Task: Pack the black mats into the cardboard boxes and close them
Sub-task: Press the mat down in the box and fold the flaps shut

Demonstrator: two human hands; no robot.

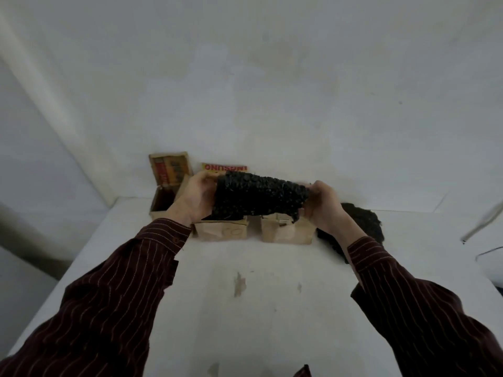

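At about ten o'clock on the white surface point(245, 308) an open box point(163, 200) stands with its lid point(169, 167) tipped back, ready to be filled. The left hand point(197, 197) grips the left end of a black mat point(258, 194), held in the air above two more boxes at twelve o'clock: the middle box point(221, 231), whose printed flap point(225, 167) stands up behind, and a right box point(285, 232). The right hand point(324, 205) pinches the mat's other end. Both hands seem to be rolling or bunching it small enough to fit. At two o'clock more mats point(362, 224) lie heaped, waiting.
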